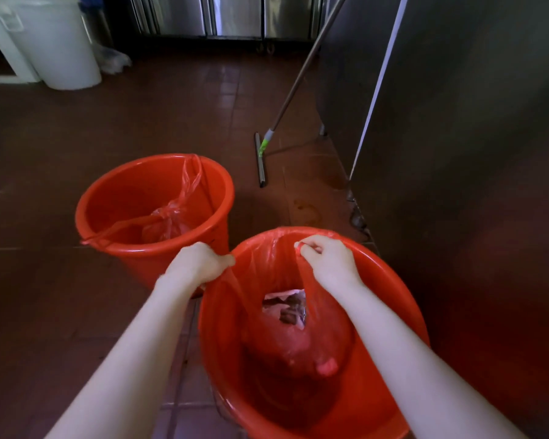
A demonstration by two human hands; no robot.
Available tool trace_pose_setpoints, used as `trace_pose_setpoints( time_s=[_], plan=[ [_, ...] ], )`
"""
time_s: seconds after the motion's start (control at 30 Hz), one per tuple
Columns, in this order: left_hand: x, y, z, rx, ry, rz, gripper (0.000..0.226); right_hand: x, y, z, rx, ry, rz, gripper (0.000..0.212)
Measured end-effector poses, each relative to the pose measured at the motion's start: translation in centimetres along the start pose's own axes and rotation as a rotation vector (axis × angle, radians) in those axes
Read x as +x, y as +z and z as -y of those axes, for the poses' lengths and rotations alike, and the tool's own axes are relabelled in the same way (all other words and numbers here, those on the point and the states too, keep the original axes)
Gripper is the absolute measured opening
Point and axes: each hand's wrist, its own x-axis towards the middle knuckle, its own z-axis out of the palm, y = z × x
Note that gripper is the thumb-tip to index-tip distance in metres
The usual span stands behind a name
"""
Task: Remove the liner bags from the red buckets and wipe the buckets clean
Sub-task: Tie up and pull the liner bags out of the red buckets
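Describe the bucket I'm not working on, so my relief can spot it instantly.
From the tall steel cabinet on the right, look left past the floor squeegee beside it. The far red bucket stands there on the tiles. Unlike the near bucket, where the left hand and right hand grip the liner, its bag lies bunched inside, untouched.

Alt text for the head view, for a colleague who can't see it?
The left hand and right hand grip the top edges of the red liner bag in the near red bucket, rubbish visible inside. The far red bucket holds a knotted bag; a squeegee stands nearby.
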Motion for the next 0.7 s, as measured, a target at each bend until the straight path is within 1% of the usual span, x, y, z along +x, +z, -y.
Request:
trace_pose_setpoints(
  time_s=[0.03, 0.07, 0.13, 0.2, 0.23, 0.3, 0.37, 0.4, 0.43, 0.47, 0.5, 0.6, 0.63, 0.67, 0.7],
  plan=[
    [-0.1, -0.7, 0.3, 0.009, 0.004, 0.084, 0.034, 0.2, -0.1, -0.1, 0.06, -0.008, 0.007, 0.016],
    [-0.1, -1.0, 0.6, 0.0, 0.026, 0.122, 0.028, 0.4, -0.3, -0.2, 0.123, -0.005, 0.016, 0.016],
    [0.2, -1.0, 1.0, -0.144, 0.092, 0.09, 0.016, 0.7, -0.6, -0.5, 0.216, 0.017, 0.048, 0.015],
    [0.1, -0.5, 0.9, -0.369, 0.123, 0.027, 0.014, 0.7, -0.7, -0.9, 0.285, 0.036, 0.087, 0.014],
    [-0.1, -0.3, 0.7, -0.44, 0.136, -0.01, 0.013, 0.7, -0.9, -1.1, 0.308, 0.043, 0.108, 0.016],
    [-0.7, 0.0, 0.0, -0.5, 0.196, -0.005, 0.011, 0.6, -1.3, -1.3, 0.306, 0.048, 0.137, 0.021],
    [-1.7, -0.1, -1.1, -0.562, 0.323, 0.097, 0.015, 0.6, -1.7, -1.2, 0.299, 0.055, 0.101, 0.025],
    [-2.2, -0.2, -1.7, -0.567, 0.403, 0.159, 0.015, 0.7, -2.1, -1.2, 0.35, 0.086, 0.083, 0.026],
    [-2.7, -0.3, -2.3, -0.559, 0.487, 0.222, 0.013, 0.8, -2.5, -1.1, 0.455, 0.141, 0.095, 0.026],
    [-3.2, -0.3, -2.8, -0.556, 0.562, 0.287, 0.012, 0.8, -2.7, -1.0, 0.551, 0.2, 0.13, 0.024],
    [-3.7, -0.3, -3.2, -0.575, 0.612, 0.361, 0.011, 0.7, -3.0, -0.9, 0.595, 0.241, 0.163, 0.022],
    [-5.1, 0.5, -4.6, -0.652, 0.655, 0.608, 0.016, 0.8, -2.8, -1.2, 0.471, 0.249, 0.124, 0.019],
    [-5.4, 0.7, -5.0, -0.634, 0.657, 0.632, 0.017, 0.8, -2.5, -1.4, 0.442, 0.236, 0.099, 0.018],
    [-5.5, 0.9, -5.2, -0.595, 0.659, 0.621, 0.021, 0.8, -2.2, -1.4, 0.41, 0.221, 0.075, 0.015],
    [-5.5, 1.0, -5.4, -0.534, 0.661, 0.595, 0.03, 0.8, -1.9, -1.5, 0.376, 0.211, 0.047, 0.012]
  ],
)
